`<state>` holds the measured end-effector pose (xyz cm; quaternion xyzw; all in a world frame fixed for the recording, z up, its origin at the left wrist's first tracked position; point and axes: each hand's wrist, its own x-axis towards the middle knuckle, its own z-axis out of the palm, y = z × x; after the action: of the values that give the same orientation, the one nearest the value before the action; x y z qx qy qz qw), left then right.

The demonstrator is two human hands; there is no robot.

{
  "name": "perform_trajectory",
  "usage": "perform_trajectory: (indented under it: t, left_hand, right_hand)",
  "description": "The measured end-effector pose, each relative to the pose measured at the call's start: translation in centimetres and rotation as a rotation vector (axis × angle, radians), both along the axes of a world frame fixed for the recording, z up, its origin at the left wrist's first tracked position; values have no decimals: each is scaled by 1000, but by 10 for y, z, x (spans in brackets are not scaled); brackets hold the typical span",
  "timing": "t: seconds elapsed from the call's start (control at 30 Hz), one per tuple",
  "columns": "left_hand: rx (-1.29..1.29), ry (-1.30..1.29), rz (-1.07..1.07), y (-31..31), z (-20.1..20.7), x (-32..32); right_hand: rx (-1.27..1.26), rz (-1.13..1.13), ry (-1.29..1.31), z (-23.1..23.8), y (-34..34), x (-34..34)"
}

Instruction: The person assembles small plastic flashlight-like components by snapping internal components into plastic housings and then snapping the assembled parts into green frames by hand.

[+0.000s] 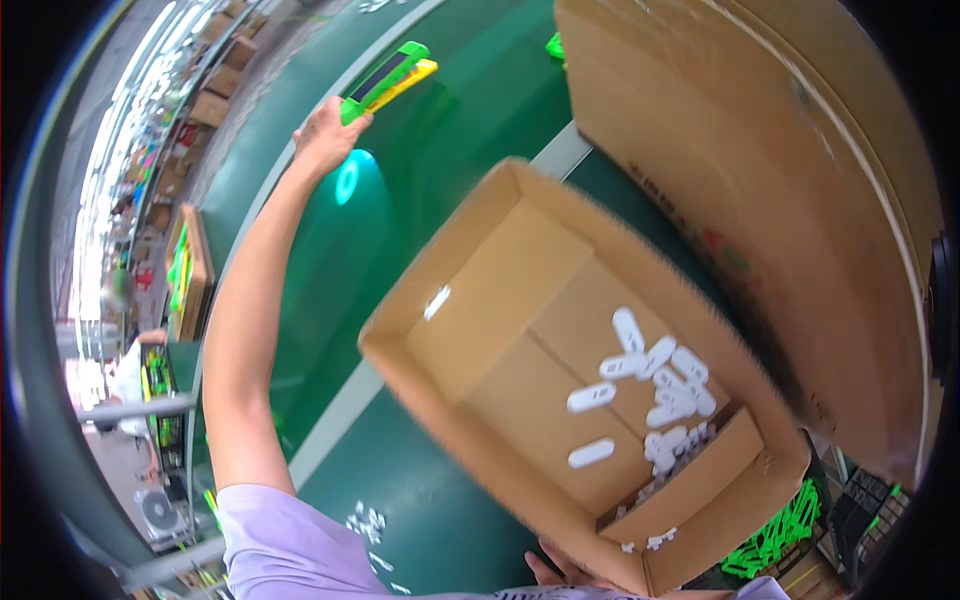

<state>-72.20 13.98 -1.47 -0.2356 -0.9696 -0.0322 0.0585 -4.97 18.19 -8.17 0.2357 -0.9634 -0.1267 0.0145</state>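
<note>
My left hand (325,137), arm stretched toward the far left of the green table, is closed around a green and yellow hinged tool (390,78). A dark strip runs along its green half, and its two halves stand slightly apart at the far end. Close to me, fingers of my right hand (553,568) curl against the near wall of an open cardboard box (470,330); its palm and forearm are hidden. The box sits at a slant and its rims look blurred. Inside lie several white oblong pieces (590,397) and smaller white parts (660,450) beside a cardboard flap (690,480).
A large cardboard carton (760,200) rises on the right. Small whitish parts (366,522) lie on the table (450,480) near me. A bright cyan ring (347,182) shows on its surface. Green pieces (775,530) fill the lower right. A box of green pieces (190,285) stands left.
</note>
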Motion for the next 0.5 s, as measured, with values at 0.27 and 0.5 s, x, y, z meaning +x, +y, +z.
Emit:
perform_trajectory:
  t: [0.27, 0.5]
  left_hand:
    - [269, 80, -124, -169, 90, 357]
    - [52, -172, -627, -212, 86, 679]
  right_hand:
    - [-1318, -140, 97, 1, -3, 6]
    - [-2278, -308, -1806, 26, 4, 66]
